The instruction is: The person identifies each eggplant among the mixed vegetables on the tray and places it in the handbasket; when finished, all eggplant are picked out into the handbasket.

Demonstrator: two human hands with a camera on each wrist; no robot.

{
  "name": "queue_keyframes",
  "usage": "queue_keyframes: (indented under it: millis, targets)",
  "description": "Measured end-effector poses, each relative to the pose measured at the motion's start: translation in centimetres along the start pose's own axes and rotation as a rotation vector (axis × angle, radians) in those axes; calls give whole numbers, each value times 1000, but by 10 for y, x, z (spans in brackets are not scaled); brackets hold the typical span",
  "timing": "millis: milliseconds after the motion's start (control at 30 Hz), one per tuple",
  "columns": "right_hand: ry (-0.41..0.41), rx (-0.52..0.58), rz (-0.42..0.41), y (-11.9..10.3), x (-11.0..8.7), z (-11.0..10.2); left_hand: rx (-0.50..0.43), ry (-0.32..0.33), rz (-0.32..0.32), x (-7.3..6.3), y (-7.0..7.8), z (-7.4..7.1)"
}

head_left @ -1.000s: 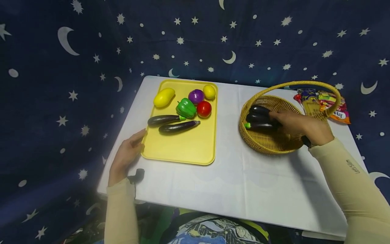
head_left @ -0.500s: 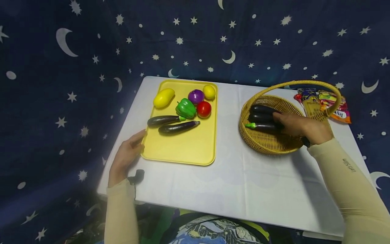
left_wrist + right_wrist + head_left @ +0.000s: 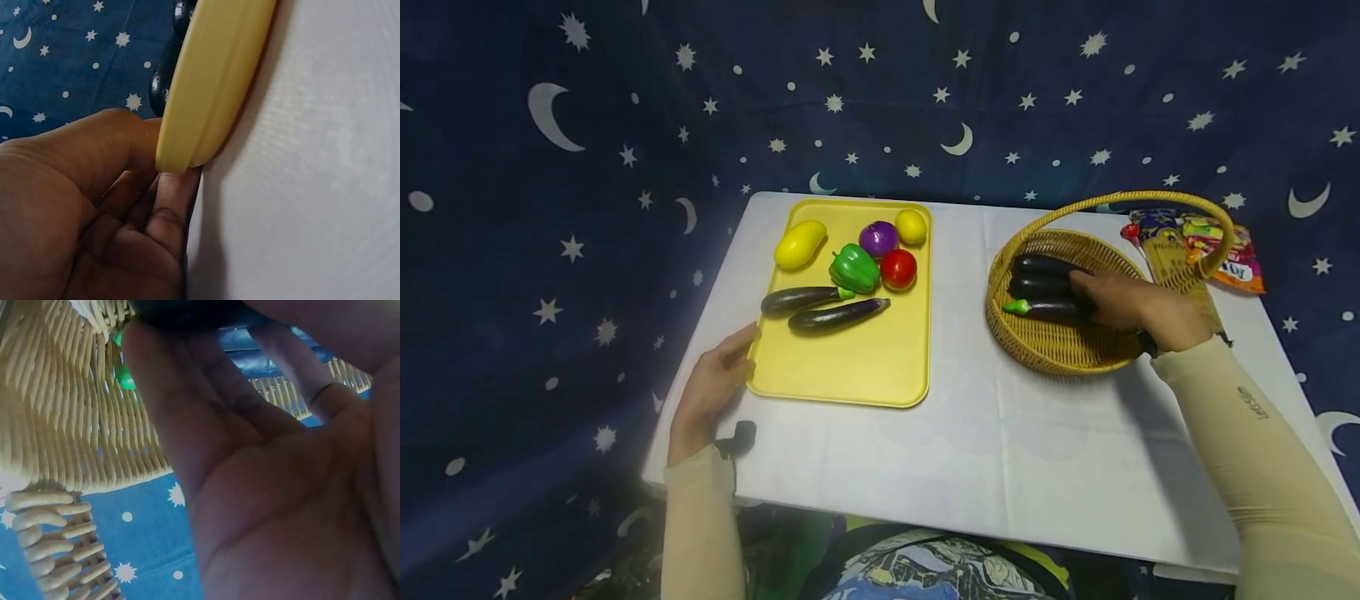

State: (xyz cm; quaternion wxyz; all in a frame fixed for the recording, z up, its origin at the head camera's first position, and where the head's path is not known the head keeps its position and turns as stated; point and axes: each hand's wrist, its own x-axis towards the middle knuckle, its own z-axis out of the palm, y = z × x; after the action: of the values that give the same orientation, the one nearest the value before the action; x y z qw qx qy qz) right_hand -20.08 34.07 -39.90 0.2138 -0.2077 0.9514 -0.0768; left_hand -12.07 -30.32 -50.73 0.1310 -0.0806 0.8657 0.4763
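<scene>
Two arms (image 3: 1240,450) reached out, left grip (image 3: 711,385) pinching the tray (image 3: 842,367), right grip (image 3: 1138,307) clasping an eggplant (image 3: 194,315) inside the basket (image 3: 1033,352).

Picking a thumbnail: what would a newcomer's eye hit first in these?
Probably the bright yellow rectangular tray at the left of the white table, carrying a round red tomato and green bell pepper. Next, the round tan wicker basket on the right, where the right grip touches long dark eggplants. Behind hangs navy cloth with white moons and stars.

Colourful packets (image 3: 1236,258) lie at right; moon-and-star cloth (image 3: 880,112) spans the top; white bench (image 3: 955,475) below.
</scene>
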Motion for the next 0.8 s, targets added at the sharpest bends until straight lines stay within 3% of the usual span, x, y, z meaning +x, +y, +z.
queue_keyframes:
  millis: [467, 800]
  targets:
    - [-34, -31, 57, -4, -3, 0, 12, 14, 6, -1, -2, 3]
    - [8, -58, 3, -8, -6, 2, 1, 18, -10, -3, 4, 4]
